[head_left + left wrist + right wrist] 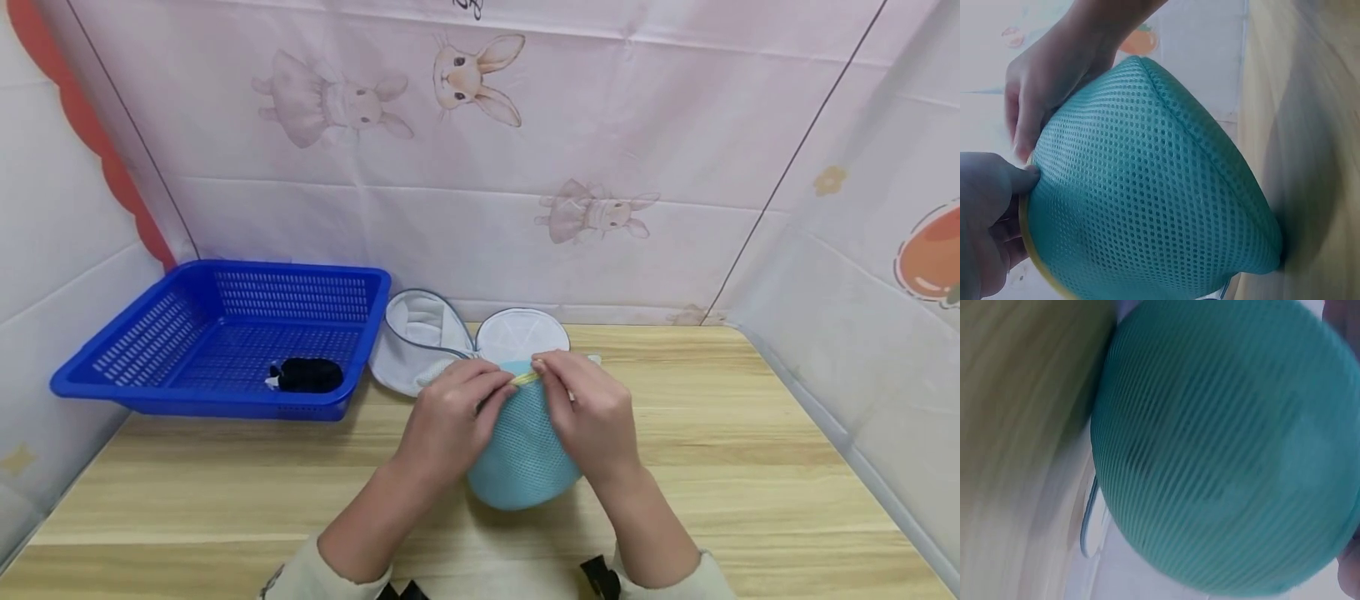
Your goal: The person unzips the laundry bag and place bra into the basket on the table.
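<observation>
A teal mesh bag (521,458) with a yellow edge strip (527,378) stands on the table between both hands. My left hand (447,417) pinches the left part of that edge with thumb and fingers. On the other side, my right hand (595,417) pinches the edge close by, fingertips near the left ones. In the left wrist view the mesh bag (1147,181) looks puffed out, its base against the wood. The right wrist view is mostly filled by the bag's ribbed, semi-sheer side (1222,456); dim dark patches show through, too blurred to name.
Behind the hands lies an opened white mesh bag (397,367) with dark piping, its round lid (522,331) folded back. To the left stands a blue plastic basket (367,333) holding a black bundle (307,375) with a white tag. Printed cloth walls surround the wooden table (750,500).
</observation>
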`<state>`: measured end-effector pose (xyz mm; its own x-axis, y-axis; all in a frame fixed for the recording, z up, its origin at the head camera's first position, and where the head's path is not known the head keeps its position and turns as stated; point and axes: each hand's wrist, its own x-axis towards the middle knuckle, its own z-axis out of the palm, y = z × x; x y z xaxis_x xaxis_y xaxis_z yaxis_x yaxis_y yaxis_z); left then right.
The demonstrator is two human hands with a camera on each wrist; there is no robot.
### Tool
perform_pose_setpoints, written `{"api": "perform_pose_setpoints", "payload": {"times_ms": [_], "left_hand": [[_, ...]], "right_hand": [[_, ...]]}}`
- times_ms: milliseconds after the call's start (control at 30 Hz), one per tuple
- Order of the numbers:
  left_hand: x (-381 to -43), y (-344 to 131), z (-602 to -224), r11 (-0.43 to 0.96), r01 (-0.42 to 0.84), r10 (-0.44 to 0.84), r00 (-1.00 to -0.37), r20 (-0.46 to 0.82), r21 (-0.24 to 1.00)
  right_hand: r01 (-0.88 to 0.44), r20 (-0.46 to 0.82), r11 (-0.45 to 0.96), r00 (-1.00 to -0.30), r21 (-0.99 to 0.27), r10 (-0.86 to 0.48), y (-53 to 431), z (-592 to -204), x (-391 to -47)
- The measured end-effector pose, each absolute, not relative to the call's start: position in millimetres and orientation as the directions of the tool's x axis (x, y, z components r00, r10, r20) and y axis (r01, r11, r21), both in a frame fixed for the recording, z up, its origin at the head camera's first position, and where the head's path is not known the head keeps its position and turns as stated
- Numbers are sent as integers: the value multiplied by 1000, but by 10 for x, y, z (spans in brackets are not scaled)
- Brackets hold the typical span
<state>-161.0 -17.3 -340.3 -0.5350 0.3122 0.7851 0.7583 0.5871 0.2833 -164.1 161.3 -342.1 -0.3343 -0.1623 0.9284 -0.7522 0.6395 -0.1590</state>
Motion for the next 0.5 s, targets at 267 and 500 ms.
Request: {"api": "perform_pose_setpoints", "payload": {"times_ms": [267, 500], "left_hand": [[-1635, -234, -3391, 597, 736, 284, -567, 773, 320], [-1629, -214, -3396, 596, 727, 267, -580, 770, 341]], "right_hand": [[-716, 942, 667, -329, -208, -59, 1760, -3365, -1686], [-739, 948, 644, -312, -199, -65, 1737, -3366, -1677]]}}
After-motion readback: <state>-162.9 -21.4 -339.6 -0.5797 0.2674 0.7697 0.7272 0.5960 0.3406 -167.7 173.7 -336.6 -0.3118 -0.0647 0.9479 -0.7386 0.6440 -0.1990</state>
